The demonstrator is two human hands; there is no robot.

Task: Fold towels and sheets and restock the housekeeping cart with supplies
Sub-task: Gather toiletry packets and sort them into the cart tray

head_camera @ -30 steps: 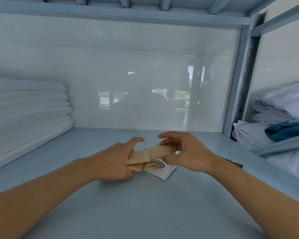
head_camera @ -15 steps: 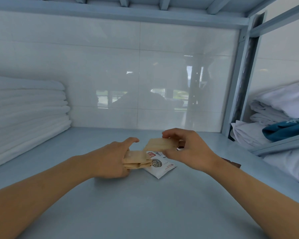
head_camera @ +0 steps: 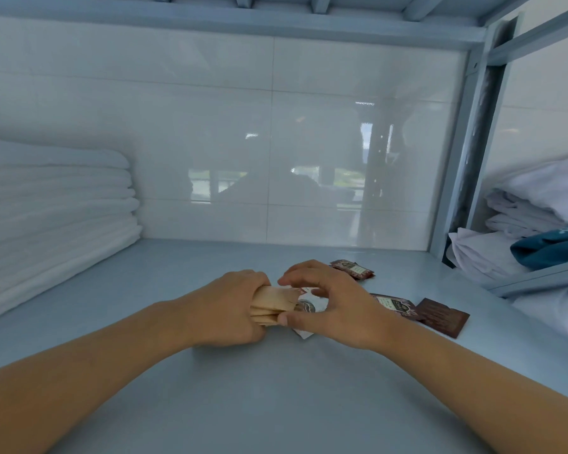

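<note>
A small stack of tan sachets (head_camera: 271,304) sits in my left hand (head_camera: 230,309), which grips it low over the pale blue shelf (head_camera: 243,404). My right hand (head_camera: 328,306) meets the stack from the right, thumb under its near edge and curled fingers over its top. A white sachet (head_camera: 304,308) with a round logo lies on the shelf beneath both hands, mostly hidden. Three dark brown sachets lie to the right: one (head_camera: 351,268) behind my right hand, two (head_camera: 440,317) beside my right wrist.
A tall pile of folded white towels (head_camera: 53,217) fills the shelf's left side. Beyond a grey upright post (head_camera: 466,178), the neighbouring shelf holds crumpled white linen (head_camera: 525,208) and a teal cloth (head_camera: 551,247). A white tiled wall closes the back.
My right hand, which had lifted one tan sachet away, has brought it back onto the stack in my left hand. The brown sachets have come into view.
</note>
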